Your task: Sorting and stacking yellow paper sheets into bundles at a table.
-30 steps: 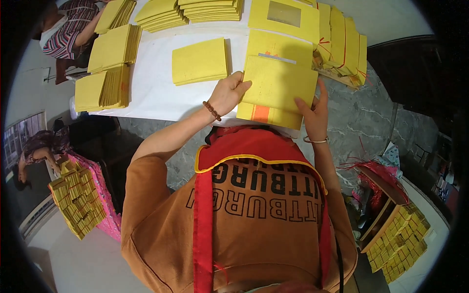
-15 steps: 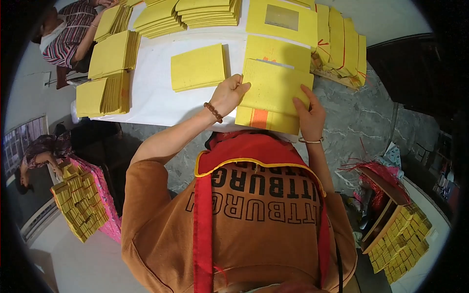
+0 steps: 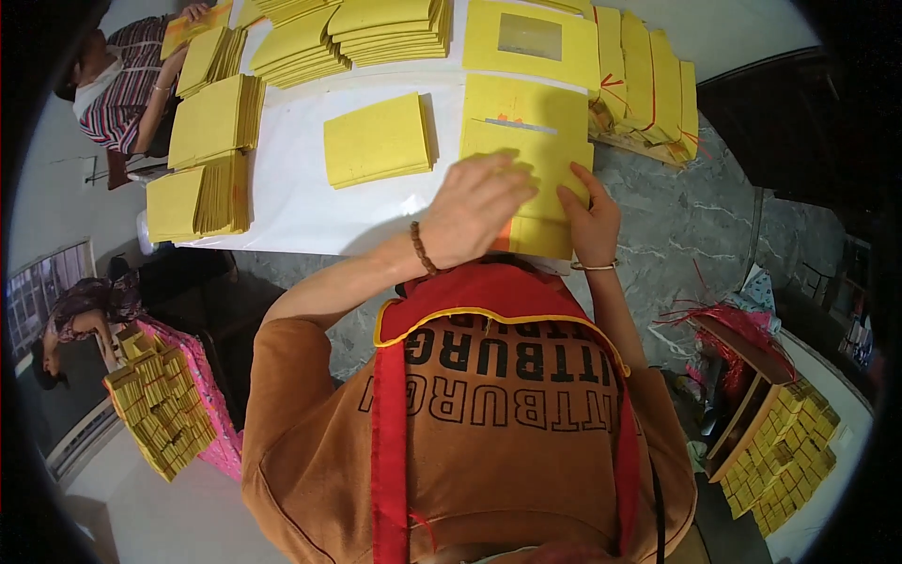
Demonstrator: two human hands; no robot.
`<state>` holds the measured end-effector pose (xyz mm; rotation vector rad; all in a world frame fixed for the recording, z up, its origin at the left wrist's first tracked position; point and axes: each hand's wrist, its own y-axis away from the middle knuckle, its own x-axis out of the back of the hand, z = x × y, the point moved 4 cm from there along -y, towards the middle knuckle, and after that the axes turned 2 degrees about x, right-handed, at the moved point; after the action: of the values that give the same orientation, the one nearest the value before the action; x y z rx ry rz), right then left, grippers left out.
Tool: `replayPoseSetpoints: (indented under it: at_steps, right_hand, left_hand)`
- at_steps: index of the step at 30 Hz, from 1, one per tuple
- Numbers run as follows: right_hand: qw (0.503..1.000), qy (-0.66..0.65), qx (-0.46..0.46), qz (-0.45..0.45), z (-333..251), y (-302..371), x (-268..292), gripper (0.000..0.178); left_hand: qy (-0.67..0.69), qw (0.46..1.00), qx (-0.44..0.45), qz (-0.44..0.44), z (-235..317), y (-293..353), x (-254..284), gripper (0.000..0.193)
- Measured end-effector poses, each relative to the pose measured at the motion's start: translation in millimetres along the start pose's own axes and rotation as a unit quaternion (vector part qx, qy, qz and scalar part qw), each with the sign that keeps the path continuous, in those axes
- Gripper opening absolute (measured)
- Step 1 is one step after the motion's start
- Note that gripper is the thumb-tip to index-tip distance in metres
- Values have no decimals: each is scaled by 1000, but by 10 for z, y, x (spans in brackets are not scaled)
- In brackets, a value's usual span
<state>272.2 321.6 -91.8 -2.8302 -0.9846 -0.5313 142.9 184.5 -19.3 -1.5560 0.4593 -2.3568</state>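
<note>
A flat yellow paper sheet [image 3: 531,97] with orange marks and a narrow grey strip lies on a pile at the table's near right edge. Over its lower part reaches my left hand [image 3: 477,207], fingers stretched to the right and blurred; it covers an orange patch. Whether it touches the paper I cannot tell. My right hand [image 3: 594,221] rests at the pile's right edge, thumb and forefinger apart. To the left of the sheet, a small stack of folded yellow paper [image 3: 378,139] sits on the white tabletop [image 3: 291,193].
Folded yellow stacks [image 3: 214,117] line the table's left and far sides. Red-tied yellow bundles [image 3: 648,80] stand at the far right. Another person [image 3: 132,80] handles yellow paper at the far left. Yellow bundles fill a pink-lined container [image 3: 164,399] at lower left and a shelf [image 3: 780,461] at lower right.
The folded piece under both hands no longer covers the sheet; the sheet's marks now show. My left hand has moved right, across the lower part. My right hand stays at the right edge.
</note>
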Motion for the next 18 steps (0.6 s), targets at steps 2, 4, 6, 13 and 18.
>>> replayPoseSetpoints:
  at_steps: [2,4,6,13,18]
  right_hand:
    - [1000,-5,-6,0,3,-8,0,37]
    - [1000,2,-11,-8,16,-14,-10,37]
    - [1000,17,1,-9,-2,-31,0,37]
    - [998,38,-17,-41,-63,-22,-3,41]
    - [913,337,229,5,-314,370,-1,53]
  left_hand:
    - [-3,999,10,-38,25,-3,-109,42]
    - [-5,997,20,-76,20,7,-219,47]
    - [-39,993,34,-105,-12,17,-309,58]
    - [-51,986,56,-146,-38,92,-469,73]
    - [-54,983,60,-163,-40,94,-498,76]
